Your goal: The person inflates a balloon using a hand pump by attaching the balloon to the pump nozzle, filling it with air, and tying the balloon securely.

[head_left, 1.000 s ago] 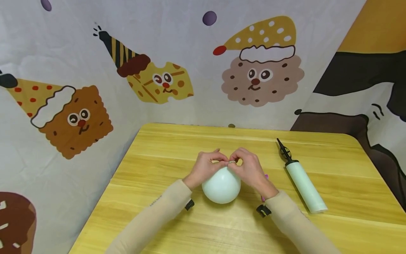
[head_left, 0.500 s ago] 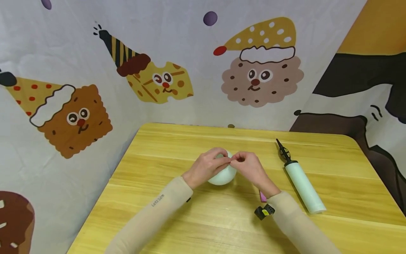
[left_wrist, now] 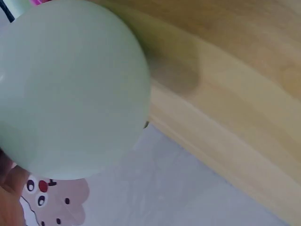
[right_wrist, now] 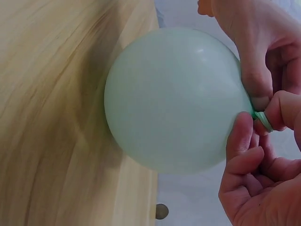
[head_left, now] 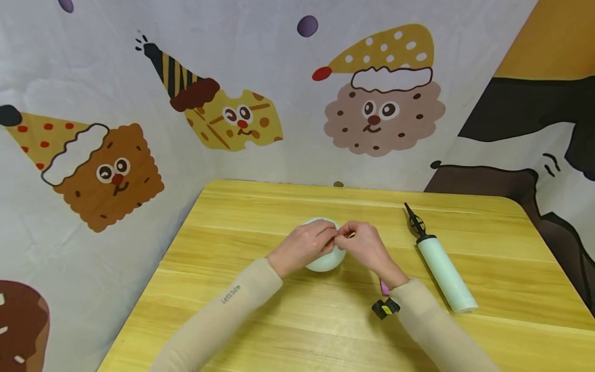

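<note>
A round, inflated pale mint balloon [head_left: 324, 264] hangs close over the table beneath my two hands; it fills much of the left wrist view. My left hand [head_left: 304, 245] covers its upper part in the head view, fingers bent at the neck and thumb against the base. With curled fingers my right hand [head_left: 367, 247] pinches the same spot from the other side. In the right wrist view the stretched green balloon neck [right_wrist: 265, 121] loops round a fingertip, with the fingers of both hands meeting there.
To the right on the wooden table [head_left: 260, 330] lies a mint hand pump [head_left: 447, 274] with a black nozzle. A pink item [head_left: 385, 288] shows partly beneath my right wrist, by a black wrist camera [head_left: 386, 308]. Behind hangs a cartoon-printed cloth [head_left: 288, 165].
The balloon has swung away from me, under and behind my hands. My left hand has turned over it, knuckles up, while both hands stay together at the neck.
</note>
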The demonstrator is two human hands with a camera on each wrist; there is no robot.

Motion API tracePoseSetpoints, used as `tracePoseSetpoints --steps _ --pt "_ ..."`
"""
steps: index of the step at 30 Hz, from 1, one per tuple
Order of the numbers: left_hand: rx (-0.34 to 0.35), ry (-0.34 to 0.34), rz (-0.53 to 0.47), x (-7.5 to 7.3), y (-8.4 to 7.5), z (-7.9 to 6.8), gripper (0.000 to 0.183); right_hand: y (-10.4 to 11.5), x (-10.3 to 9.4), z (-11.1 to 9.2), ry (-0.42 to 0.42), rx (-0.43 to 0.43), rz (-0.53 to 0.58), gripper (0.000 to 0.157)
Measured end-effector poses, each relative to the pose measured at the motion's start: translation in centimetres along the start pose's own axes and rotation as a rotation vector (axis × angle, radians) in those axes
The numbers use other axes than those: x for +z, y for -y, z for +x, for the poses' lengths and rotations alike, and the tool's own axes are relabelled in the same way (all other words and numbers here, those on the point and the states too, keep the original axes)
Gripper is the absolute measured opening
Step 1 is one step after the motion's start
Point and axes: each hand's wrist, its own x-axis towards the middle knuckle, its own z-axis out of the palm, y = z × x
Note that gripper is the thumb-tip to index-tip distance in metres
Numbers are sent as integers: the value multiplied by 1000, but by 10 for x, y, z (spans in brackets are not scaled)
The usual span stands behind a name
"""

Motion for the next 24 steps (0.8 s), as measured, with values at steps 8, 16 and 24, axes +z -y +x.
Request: tracePoseSetpoints --steps 8,16,24 --pt "-52 38 19 1 -2 3 16 1 -1 1 30 -20 -13 14" --pt "-128 -16 -80 3 -1 -7 14 0 -1 -2 75 25 138 13" --pt "-328 -71 -309 8 -2 -15 20 0 2 -1 65 60 209 13"
